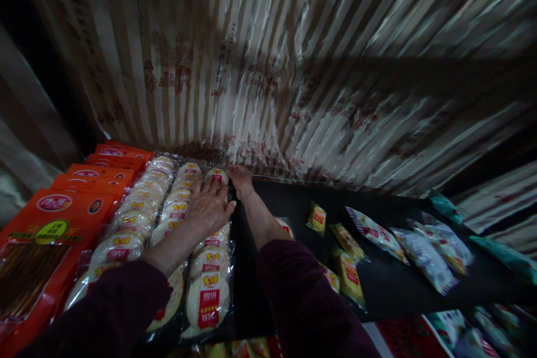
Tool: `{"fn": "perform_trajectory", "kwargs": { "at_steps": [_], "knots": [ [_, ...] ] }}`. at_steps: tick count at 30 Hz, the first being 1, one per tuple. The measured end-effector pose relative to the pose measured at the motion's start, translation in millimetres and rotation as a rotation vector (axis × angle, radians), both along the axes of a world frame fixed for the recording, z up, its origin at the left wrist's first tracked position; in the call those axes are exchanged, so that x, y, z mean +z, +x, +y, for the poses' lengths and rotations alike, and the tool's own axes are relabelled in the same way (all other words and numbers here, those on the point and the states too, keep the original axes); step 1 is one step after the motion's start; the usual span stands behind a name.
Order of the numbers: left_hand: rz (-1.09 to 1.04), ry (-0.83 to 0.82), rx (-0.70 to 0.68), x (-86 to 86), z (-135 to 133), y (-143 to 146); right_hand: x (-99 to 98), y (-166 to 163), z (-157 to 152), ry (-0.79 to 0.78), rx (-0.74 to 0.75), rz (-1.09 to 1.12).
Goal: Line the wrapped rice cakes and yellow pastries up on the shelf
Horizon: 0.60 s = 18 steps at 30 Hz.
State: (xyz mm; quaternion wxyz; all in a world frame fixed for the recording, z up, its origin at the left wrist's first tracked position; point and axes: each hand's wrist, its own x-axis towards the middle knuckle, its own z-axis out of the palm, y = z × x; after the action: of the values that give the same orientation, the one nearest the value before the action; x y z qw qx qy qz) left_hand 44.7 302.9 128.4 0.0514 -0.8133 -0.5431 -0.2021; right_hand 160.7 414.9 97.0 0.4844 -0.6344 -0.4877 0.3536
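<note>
My left hand (210,207) lies flat with fingers apart on the rightmost pack of rice crackers (210,279), a long clear pack of round white crackers with red and yellow labels. My right hand (241,178) is at the far right corner of the same pack. Its fingers point left and touch the pack's end; the fingertips are partly lost in the dark. Beside it on the left lie a second pack of rice crackers (178,210) and a third pack of rice crackers (138,201), side by side.
Orange snack bags (54,218) overlap in a row at the left. Small yellow packets (349,277) and white-and-purple snack bags (377,235) are scattered on the black shelf (293,201) at right. A striped, printed sheet (251,67) hangs behind. More packets (482,330) lie in front.
</note>
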Motion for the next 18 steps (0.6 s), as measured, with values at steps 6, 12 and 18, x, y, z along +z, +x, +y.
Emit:
{"fn": "perform_trajectory", "kwargs": {
  "at_steps": [6,12,18],
  "knots": [
    [-0.005,-0.058,0.009,0.7,3,1,-7.3,0,9,-0.016,-0.033,-0.103],
    [0.001,-0.025,0.004,2.5,1,-1,-3.7,-1,6,-0.021,-0.045,-0.202],
    [-0.01,-0.073,-0.002,13.2,1,-5,8.8,1,-8,-0.019,-0.063,-0.268]
  ]
}}
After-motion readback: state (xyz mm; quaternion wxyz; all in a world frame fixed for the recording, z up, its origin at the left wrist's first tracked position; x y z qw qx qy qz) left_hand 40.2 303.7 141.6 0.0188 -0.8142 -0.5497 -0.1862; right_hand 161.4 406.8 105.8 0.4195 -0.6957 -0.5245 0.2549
